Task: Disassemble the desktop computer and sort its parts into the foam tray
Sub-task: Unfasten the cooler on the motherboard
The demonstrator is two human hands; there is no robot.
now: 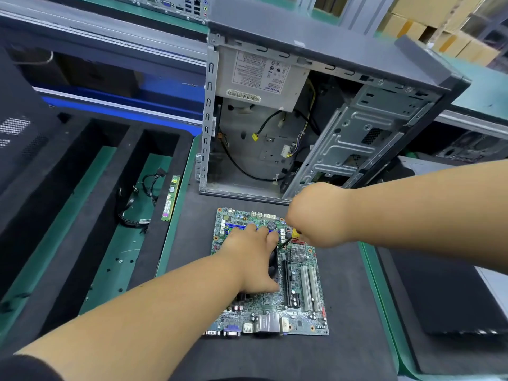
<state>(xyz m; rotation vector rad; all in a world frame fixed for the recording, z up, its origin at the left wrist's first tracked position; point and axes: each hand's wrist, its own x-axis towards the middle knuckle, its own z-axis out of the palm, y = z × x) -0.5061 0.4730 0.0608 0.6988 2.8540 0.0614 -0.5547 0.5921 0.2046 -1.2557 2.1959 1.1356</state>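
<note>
Mat (pixel 343 353) under motherboard (pixel 299 303); left hand (pixel 254 259) fingers spread; right hand (pixel 316 215) grips screwdriver (pixel 294 234).

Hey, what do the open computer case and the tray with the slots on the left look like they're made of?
Computer case: looks like bare sheet metal, grey with a dull shine, showing stamped ribs and punched holes; the outer shell is matte dark grey, probably painted. Tray: appears to be black foam, matte and slightly fuzzy, with thick cut walls.

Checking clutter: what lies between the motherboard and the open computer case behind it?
Only a bare strip of dark mat separates the motherboard from the computer case, in the head view.
</note>
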